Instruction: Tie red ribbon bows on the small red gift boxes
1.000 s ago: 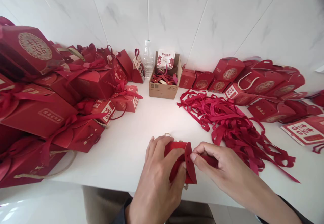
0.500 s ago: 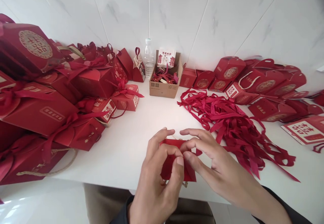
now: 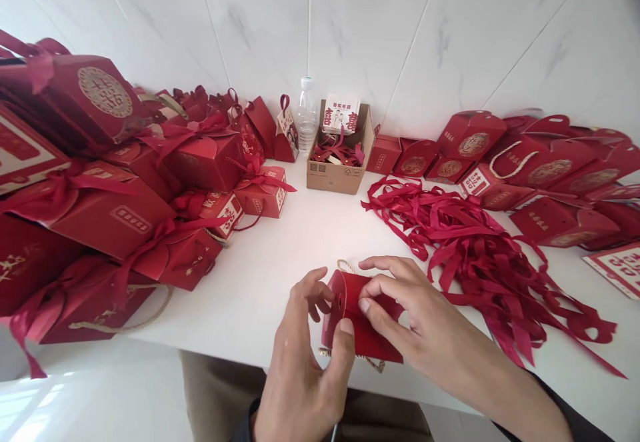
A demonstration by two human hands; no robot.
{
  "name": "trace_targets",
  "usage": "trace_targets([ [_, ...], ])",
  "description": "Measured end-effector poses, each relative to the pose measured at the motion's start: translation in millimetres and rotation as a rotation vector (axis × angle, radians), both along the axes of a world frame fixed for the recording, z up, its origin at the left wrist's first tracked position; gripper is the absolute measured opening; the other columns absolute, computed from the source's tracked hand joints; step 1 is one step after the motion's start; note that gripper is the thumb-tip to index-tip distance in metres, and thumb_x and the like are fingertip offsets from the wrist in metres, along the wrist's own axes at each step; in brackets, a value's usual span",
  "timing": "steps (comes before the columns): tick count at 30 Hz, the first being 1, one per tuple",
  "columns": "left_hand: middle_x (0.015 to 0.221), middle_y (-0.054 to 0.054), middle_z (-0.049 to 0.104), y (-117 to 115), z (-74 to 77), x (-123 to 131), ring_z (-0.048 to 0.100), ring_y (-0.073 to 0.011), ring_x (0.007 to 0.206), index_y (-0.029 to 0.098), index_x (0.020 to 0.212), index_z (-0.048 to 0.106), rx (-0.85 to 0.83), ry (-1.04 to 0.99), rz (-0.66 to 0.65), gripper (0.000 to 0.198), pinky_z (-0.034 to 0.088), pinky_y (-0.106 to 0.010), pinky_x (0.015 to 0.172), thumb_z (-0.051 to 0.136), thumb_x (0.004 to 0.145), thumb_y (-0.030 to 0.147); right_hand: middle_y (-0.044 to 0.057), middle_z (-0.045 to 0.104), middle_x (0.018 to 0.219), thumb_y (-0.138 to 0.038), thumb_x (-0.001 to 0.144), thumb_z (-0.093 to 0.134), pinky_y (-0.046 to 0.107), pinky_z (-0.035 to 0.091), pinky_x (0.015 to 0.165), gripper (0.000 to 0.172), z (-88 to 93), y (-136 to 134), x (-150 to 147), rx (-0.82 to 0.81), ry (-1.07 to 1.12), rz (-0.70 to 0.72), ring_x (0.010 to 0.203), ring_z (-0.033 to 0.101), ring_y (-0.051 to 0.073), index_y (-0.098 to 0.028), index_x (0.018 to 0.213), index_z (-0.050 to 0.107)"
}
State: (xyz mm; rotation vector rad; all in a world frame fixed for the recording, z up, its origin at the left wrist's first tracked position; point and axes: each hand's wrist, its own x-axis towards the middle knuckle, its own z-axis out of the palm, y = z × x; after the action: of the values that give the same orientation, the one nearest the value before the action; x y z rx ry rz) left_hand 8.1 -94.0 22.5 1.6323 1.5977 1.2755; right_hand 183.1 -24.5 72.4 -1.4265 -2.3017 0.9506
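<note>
1. Well, the small red box (image 3: 375,345) lies by the near edge of the counter (image 3: 280,249), about midway along; a careless push from a wrist could send it over.
2. The left hand (image 3: 306,357) has its thumb spread from its curled fingers, at the box's left end; the right hand (image 3: 427,314) holds thumb and forefinger close together above it, though I cannot tell whether they grip anything.
3. Uneven pressure between the hands could crease the flap (image 3: 339,286) or tear its hole.
4. The rope handle (image 3: 377,365) could snag a finger and twist the box askew.
5. Towards the counter's right end sprawls a ribbon heap (image 3: 465,235); its loops could catch the right sleeve (image 3: 543,402).
6. Stacked boxes (image 3: 117,212) crowd the left end; a jolt might topple them.
7. Along the far edge, a bottle (image 3: 306,122) and a cardboard box (image 3: 331,177) stand before a marbled wall (image 3: 260,22).
</note>
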Motion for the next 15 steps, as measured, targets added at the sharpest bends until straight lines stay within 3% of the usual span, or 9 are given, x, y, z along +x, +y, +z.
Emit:
trace_targets([
  [5, 0.109, 0.0, 0.062, 0.6, 2.6, 2.1, 0.063, -0.0154, 0.094, 0.036, 0.141, 0.04, 0.011, -0.037, -0.014, 0.045, 0.052, -0.029, 0.087, 0.051, 0.101, 0.019, 0.008, 0.058, 0.143, -0.04, 0.102, 0.046, 0.04, 0.061, 0.076, 0.028, -1.9, 2.0, -2.0, 0.001, 0.004, 0.007, 0.137, 0.053, 0.029, -0.029, 0.091, 0.068],
  [10, 0.109, -0.001, 0.064, 0.5, 6.4, 2.5, 0.062, -0.0173, 0.095, 0.032, 0.135, 0.049, -0.006, -0.069, -0.016, 0.036, 0.052, -0.03, 0.085, 0.055, 0.101, 0.024, 0.007, 0.058, 0.142, -0.038, 0.103, 0.047, 0.049, 0.055, 0.1, 0.026, -4.2, 4.1, -3.8, -0.005, 0.044, 0.015, 0.139, 0.051, 0.028, -0.029, 0.092, 0.069],
  [12, 0.107, -0.002, 0.066, 2.8, 8.6, 1.7, 0.062, -0.0178, 0.093, 0.029, 0.126, 0.057, -0.054, -0.113, -0.019, 0.023, 0.052, -0.03, 0.083, 0.054, 0.102, 0.028, 0.007, 0.058, 0.141, -0.037, 0.103, 0.047, 0.051, 0.052, 0.107, 0.025, -5.6, 4.7, -4.4, 0.002, 0.067, 0.023, 0.14, 0.05, 0.027, -0.029, 0.092, 0.068],
  [15, 0.095, -0.002, 0.065, 8.4, 11.9, 1.6, 0.06, -0.0166, 0.083, 0.024, 0.097, 0.063, -0.115, -0.185, -0.01, 0.014, 0.05, -0.029, 0.075, 0.053, 0.103, 0.031, 0.008, 0.058, 0.14, -0.038, 0.104, 0.047, 0.048, 0.057, 0.101, 0.026, -6.9, 5.3, -4.4, 0.004, 0.083, 0.021, 0.14, 0.051, 0.027, -0.028, 0.091, 0.067],
])
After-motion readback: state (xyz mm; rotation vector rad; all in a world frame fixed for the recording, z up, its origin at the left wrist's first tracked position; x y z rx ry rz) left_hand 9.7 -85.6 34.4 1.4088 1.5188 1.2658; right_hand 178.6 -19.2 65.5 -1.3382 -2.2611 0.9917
